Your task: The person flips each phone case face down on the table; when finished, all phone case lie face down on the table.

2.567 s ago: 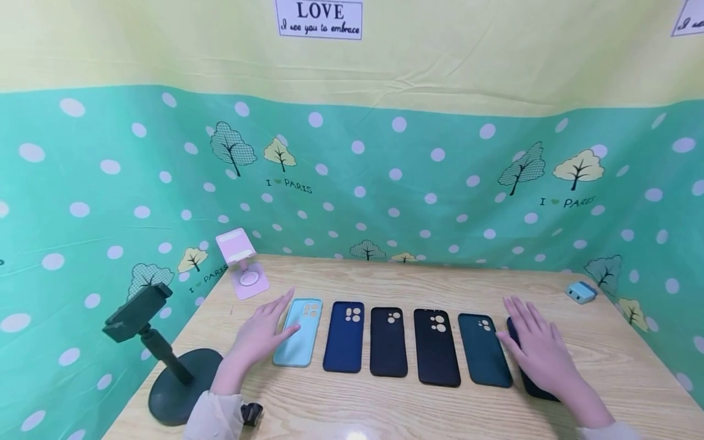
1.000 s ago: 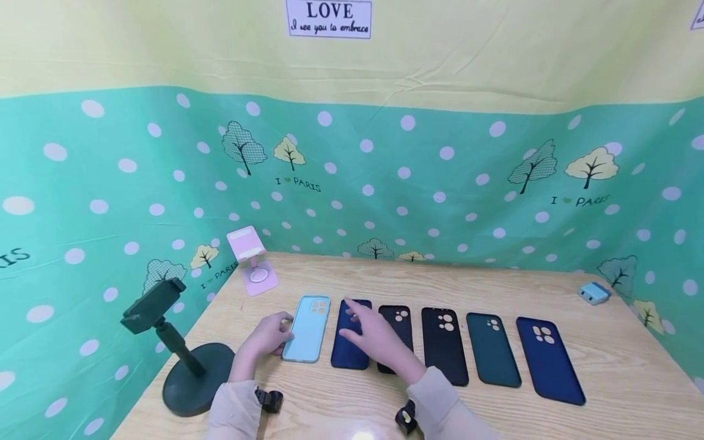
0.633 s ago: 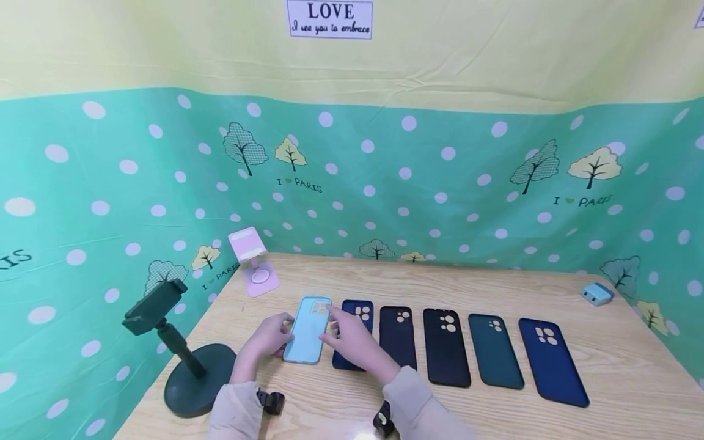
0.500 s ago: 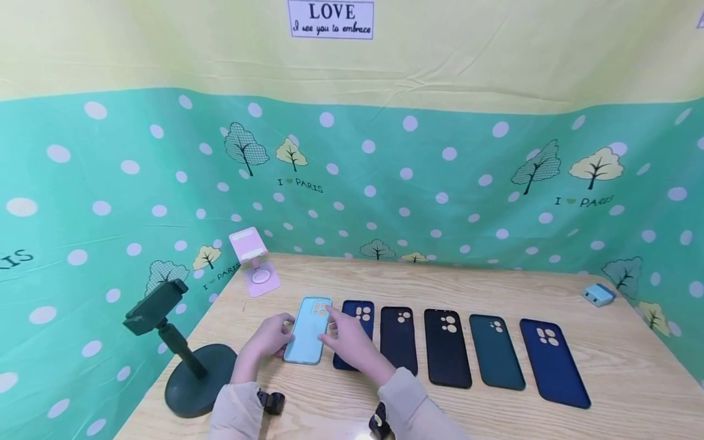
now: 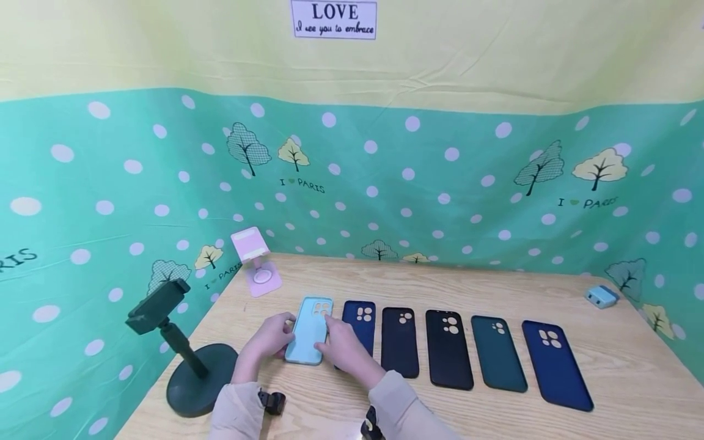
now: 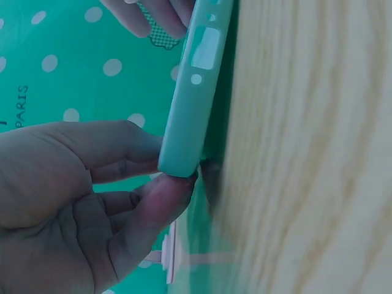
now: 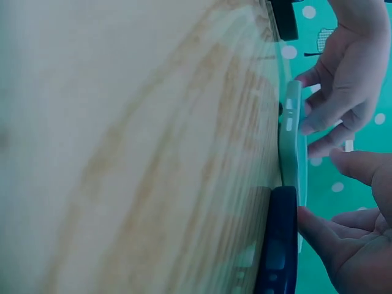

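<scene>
A light blue phone case [image 5: 307, 333] lies at the left end of a row of cases. My left hand [image 5: 272, 336] pinches its left edge; in the left wrist view the thumb [image 6: 162, 199] and a finger of this left hand [image 6: 67, 202] meet at the case's corner. My right hand [image 5: 349, 348] is at the case's right side, thumb and fingers apart. In the right wrist view the right thumb [image 7: 315, 229] is close to the edge of the light blue case [image 7: 291, 131]; contact is hard to tell. A navy phone case [image 5: 360, 324] is partly hidden under my right hand.
Rightward lie a dark case [image 5: 399, 348], a black case [image 5: 448, 354], a dark teal case [image 5: 499, 357] and another navy case [image 5: 555, 366]. A pink phone stand [image 5: 261, 278] stands back left, a black stand [image 5: 195, 379] front left, a blue charger [image 5: 601, 296] back right.
My right hand has left the rightmost navy case and crossed leftward to the light blue case. My left hand has gone from spread beside that case to pinching its left edge.
</scene>
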{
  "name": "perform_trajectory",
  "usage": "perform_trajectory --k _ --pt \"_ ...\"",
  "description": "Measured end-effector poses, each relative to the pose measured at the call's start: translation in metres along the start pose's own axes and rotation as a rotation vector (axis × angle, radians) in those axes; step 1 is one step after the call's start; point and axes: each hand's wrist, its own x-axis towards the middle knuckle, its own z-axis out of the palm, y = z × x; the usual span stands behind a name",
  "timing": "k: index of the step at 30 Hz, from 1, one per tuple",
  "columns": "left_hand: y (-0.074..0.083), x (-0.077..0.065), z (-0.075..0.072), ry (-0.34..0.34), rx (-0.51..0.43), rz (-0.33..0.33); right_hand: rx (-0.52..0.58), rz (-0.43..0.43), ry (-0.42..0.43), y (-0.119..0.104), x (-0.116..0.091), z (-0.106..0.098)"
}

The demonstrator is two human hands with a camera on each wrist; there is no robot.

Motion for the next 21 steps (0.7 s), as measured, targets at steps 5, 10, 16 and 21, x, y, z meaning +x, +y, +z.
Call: perform_trajectory --k 5,10,16,21 --pt "0.004 -0.002 -0.003 0.016 0.002 0.006 0.015 0.015 -0.003 -0.001 0.001 0.003" --pt "0.009 -0.006 -0.007 0.040 -0.010 0.025 0.053 0.020 0.000 -0.002 -0.001 0.003" --pt "0.013 -0.008 -0.012 0.059 -0.065 0.042 0.108 0.012 0.010 -0.002 -0.002 0.006" --pt "0.017 -0.008 -0.015 0.065 -0.091 0.048 0.163 0.027 0.015 -0.001 -0.002 0.008"
